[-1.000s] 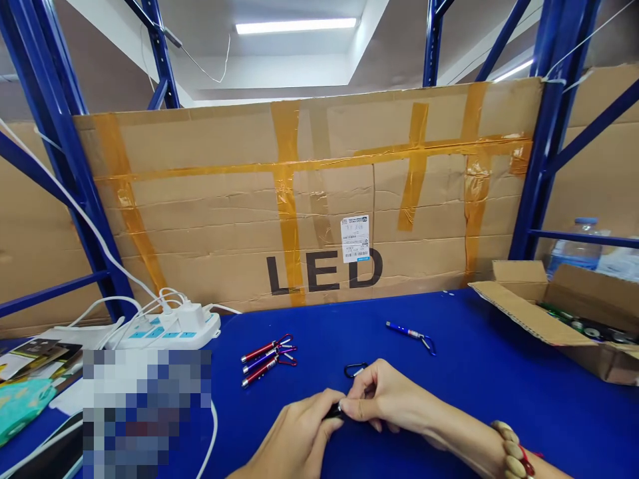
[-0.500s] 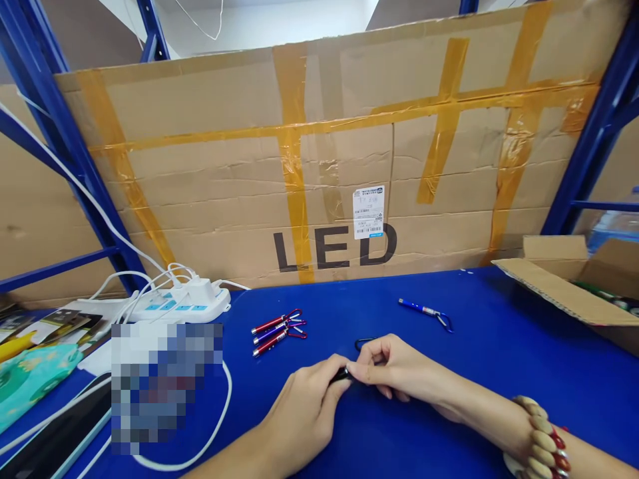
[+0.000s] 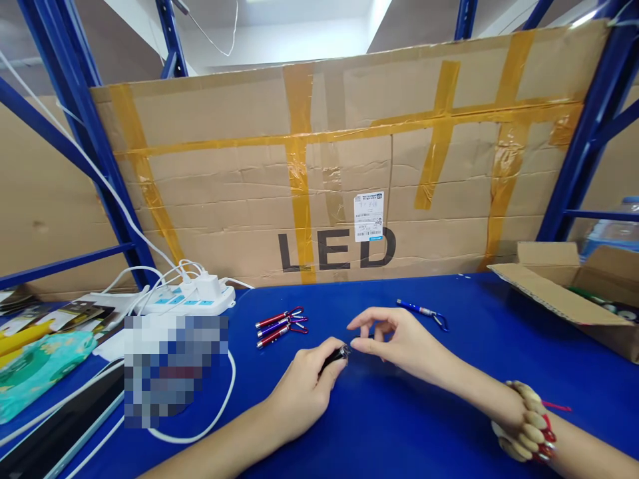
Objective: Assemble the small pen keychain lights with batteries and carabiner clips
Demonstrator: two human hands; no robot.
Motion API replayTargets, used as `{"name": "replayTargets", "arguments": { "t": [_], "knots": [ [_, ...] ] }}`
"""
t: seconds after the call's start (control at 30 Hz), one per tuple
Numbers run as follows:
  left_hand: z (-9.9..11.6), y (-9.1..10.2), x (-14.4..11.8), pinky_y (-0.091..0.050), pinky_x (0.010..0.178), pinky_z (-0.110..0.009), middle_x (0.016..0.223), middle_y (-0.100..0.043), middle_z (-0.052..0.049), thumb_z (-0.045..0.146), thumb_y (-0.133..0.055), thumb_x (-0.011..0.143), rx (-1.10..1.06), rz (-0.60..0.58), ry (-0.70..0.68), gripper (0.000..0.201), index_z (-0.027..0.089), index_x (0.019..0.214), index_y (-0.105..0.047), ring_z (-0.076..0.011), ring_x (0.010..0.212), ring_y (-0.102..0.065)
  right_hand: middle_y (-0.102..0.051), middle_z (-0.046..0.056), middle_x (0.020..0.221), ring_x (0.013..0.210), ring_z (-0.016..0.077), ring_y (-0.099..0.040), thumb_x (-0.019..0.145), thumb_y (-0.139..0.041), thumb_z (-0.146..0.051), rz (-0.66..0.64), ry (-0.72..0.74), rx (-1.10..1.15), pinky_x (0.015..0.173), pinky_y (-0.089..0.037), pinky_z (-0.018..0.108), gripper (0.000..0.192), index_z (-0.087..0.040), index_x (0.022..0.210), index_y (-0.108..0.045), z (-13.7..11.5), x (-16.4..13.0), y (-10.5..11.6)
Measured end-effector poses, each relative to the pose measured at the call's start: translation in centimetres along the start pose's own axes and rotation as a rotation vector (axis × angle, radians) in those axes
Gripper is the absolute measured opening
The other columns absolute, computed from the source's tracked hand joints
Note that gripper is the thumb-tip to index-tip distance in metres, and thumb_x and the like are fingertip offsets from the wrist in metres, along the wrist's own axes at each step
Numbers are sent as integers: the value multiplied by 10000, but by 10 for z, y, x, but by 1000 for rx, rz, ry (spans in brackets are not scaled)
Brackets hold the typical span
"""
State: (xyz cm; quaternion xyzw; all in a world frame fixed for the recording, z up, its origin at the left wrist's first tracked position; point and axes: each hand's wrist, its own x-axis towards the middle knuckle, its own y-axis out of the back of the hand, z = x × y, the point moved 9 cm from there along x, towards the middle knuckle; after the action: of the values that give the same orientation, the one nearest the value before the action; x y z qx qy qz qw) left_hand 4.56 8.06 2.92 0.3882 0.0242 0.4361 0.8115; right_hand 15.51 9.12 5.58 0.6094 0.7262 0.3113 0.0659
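Right hand: bare, with slender fingers
Right forearm: bare, beadwork circling it at the wrist
Main bracelet: chunky, rounded beige beads, wood-like in look, strung close together
Second strand: thinner, of glossy red beads with a silvery piece among them
Cord: thin, red, its loose end sticking out past the beads toward the elbow
Left hand: bare, slender like the other
Left forearm: bare to the picture's lower edge
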Motion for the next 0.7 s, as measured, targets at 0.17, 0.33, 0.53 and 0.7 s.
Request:
{"name": "replayTargets", "arguments": {
  "t": [0.17, 0.33, 0.53, 0.7],
  "knots": [
    [2, 2, 0, -321, 522, -190, 587, -449, 59, 199, -380, 892, -4, -2, -9, 151, 173, 804, -500, -88, 519, -415, -606, 51, 885, 669, 120, -571, 856, -525, -368, -16, 448, -361, 623, -453, 234, 238, -230, 956, -692, -32, -15, -5],
    [7, 2, -1, -345, 548, -185, 613, -480, 54, 176, -406, 881, 41, -41, -37, 144, 174, 869, -549, -94, 550, -459, -604, 75, 897, 655, 118, -597, 930, -378, -327, -16, 582, -516, 578, -448, 220, 329, -217, 979, -684, -37, -23, -10],
    [9, 1, -1, -360, 567, -184, 606, -481, 48, 170, -380, 895, 85, -63, -72, 168, 165, 903, -547, -96, 558, -475, -624, 49, 825, 569, 95, -579, 943, -339, -335, -44, 648, -670, 518, -389, 205, 381, -223, 884, -698, -46, -20, -16],
    [5, 0, -2, -336, 542, -190, 626, -480, 53, 182, -416, 877, 125, -54, -62, 80, 180, 866, -495, -101, 554, -452, -635, 27, 753, 574, 105, -580, 918, -390, -404, -126, 661, -674, 519, -355, 214, 410, -215, 737, -705, -57, -14, -19]
  ]
}}
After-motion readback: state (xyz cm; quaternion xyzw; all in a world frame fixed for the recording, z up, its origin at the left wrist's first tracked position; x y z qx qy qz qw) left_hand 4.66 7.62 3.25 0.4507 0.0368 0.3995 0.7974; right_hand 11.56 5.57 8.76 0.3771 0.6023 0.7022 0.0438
